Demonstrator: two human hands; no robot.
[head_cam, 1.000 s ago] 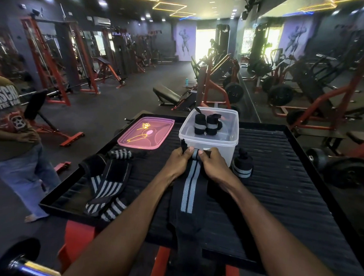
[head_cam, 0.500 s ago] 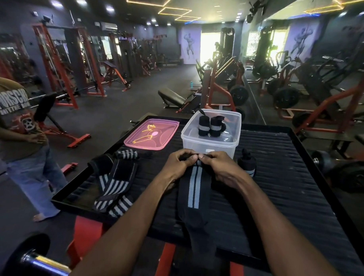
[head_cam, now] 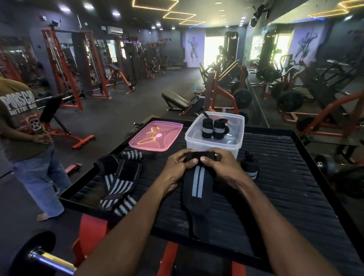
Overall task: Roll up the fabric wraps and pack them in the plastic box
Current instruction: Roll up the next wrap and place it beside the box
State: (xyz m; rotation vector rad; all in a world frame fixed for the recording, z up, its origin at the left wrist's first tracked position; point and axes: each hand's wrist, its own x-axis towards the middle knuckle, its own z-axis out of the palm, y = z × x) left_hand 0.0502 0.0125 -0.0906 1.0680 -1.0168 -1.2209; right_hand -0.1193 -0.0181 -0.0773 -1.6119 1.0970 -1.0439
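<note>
- Currently the left hand and the right hand sit close together, both clamped on the rolled far end of a black wrap with two grey stripes, thumbs on top and fingers curled round the small roll.
- The wrap's loose length runs from the hands toward the near edge of the platform, a black ribbed surface with a raised rim, and its tail reaches that near edge.
- Judged from this, the step in hand is the rolling of this wrap, only just begun: most of the strip lies flat and unrolled.
- The next move likely calls for both hands to turn the roll toward the person along the strip, keeping it tight and its edges square so that it does not cone out.
- Just beyond the hands stands the clear plastic box, open, near the platform's far edge; two rolled wraps stand upright in it at the far side, touching each other, with room left.
- Another rolled wrap stands on the platform just right of the right hand, beside the box and not yet packed.
- The pink lid lies flat to the left of the box, at the far left corner.
- A heap of unrolled striped wraps lies along the left edge.
</note>
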